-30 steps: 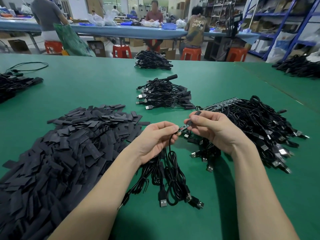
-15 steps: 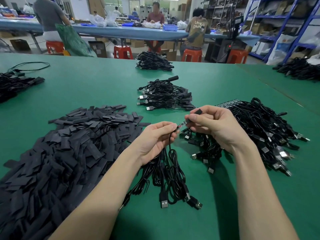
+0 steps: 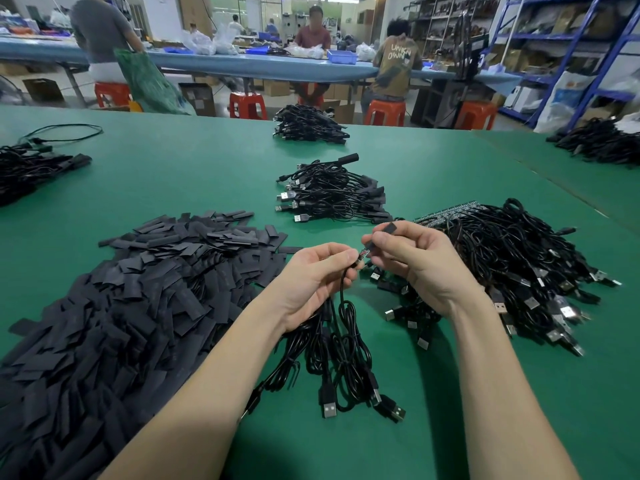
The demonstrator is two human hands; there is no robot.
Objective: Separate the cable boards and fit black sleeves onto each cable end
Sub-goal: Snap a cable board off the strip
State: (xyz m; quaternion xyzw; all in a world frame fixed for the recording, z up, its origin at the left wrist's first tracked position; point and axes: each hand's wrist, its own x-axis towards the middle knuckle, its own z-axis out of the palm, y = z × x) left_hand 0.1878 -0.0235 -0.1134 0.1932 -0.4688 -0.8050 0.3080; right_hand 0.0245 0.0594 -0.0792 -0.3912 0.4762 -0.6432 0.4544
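My left hand (image 3: pixel 313 282) pinches a black cable just behind its small board end (image 3: pixel 362 253), and a bundle of black USB cables (image 3: pixel 343 358) hangs from that hand onto the green table (image 3: pixel 207 174). My right hand (image 3: pixel 420 263) pinches a black sleeve (image 3: pixel 388 230), whose lower opening meets the tip of the board. A big heap of loose black sleeves (image 3: pixel 121 323) lies to the left. At the right lies a pile of cables still joined to a board strip (image 3: pixel 446 213).
A pile of sleeved cables (image 3: pixel 332 195) sits ahead of my hands, with another pile (image 3: pixel 308 126) at the table's far edge. More cables lie at the far left (image 3: pixel 31 168) and far right (image 3: pixel 602 140). People sit on orange stools at a blue bench behind.
My hands have stayed together in the middle, rising slightly. The right hand's sleeve has come closer onto the board tip held by the left hand.
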